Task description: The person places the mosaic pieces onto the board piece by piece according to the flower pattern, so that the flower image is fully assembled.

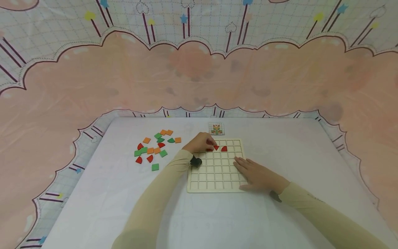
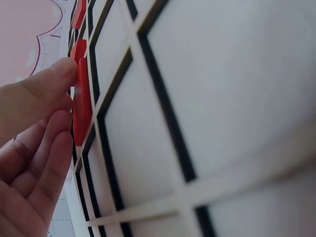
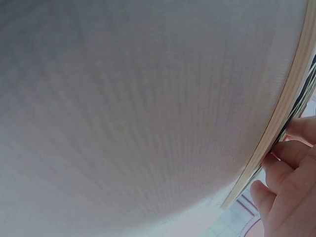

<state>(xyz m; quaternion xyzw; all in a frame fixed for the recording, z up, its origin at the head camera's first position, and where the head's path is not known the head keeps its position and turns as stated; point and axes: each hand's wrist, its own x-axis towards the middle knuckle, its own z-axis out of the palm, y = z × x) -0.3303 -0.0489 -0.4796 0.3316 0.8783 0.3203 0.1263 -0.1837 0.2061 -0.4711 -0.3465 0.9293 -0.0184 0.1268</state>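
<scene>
A wooden grid board (image 1: 214,178) lies on the white table. My left hand (image 1: 210,143) reaches over its upper left cells and pinches a red piece (image 1: 209,149). In the left wrist view the thumb and fingers (image 2: 59,129) touch that red piece (image 2: 82,103), which sits at a cell's edge. Two more red pieces (image 1: 216,148) (image 1: 224,149) lie in the same row to its right. My right hand (image 1: 253,172) rests flat on the board's right edge with straight fingers. The right wrist view shows its fingertips (image 3: 291,165) at the board's rim (image 3: 289,106).
Several loose orange, green and red pieces (image 1: 155,147) are scattered on the table left of the board. A small pattern card (image 1: 216,129) lies just beyond the board's far edge. A pink and patterned cloth backdrop surrounds the table.
</scene>
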